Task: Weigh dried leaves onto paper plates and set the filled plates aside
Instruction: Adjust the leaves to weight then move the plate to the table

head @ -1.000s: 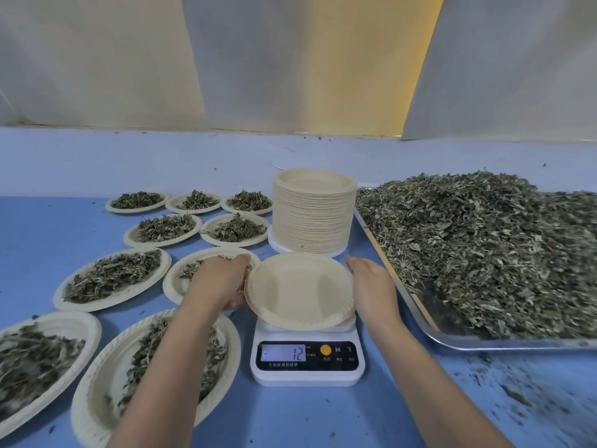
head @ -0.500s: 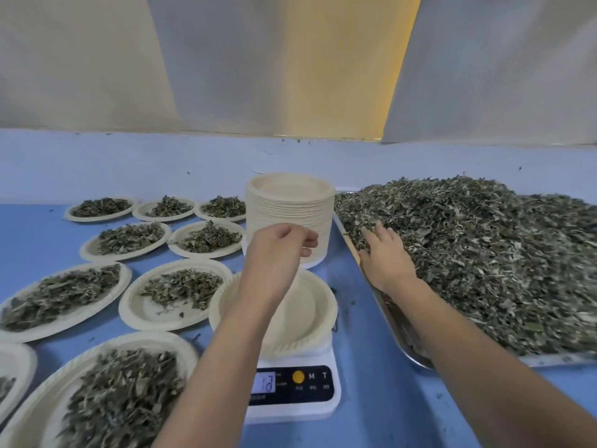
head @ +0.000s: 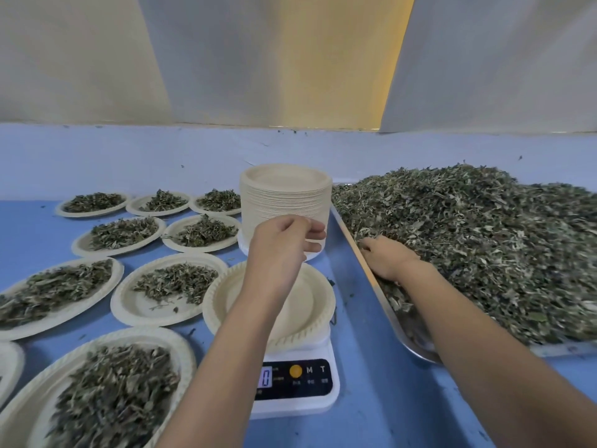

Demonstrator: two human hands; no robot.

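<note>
An empty paper plate (head: 315, 305) sits on the white digital scale (head: 300, 399), whose display shows 0. My left hand (head: 282, 250) hovers above that plate with its fingers loosely curled and nothing in them. My right hand (head: 387, 258) is in the pile of dried leaves (head: 484, 253) at the left edge of the metal tray (head: 420, 349). Its fingers are curled down into the leaves and their tips are hidden.
A tall stack of empty paper plates (head: 286, 192) stands behind the scale. Several filled plates cover the blue table to the left, the nearest being one (head: 174, 286) beside the scale and one (head: 106, 392) at the front. Leaf crumbs dot the table.
Both hands let go of the plate on the scale. My left hand rose above it; my right hand moved onto the tray and dug its fingers into the leaves. The display went from 12 to 0.
</note>
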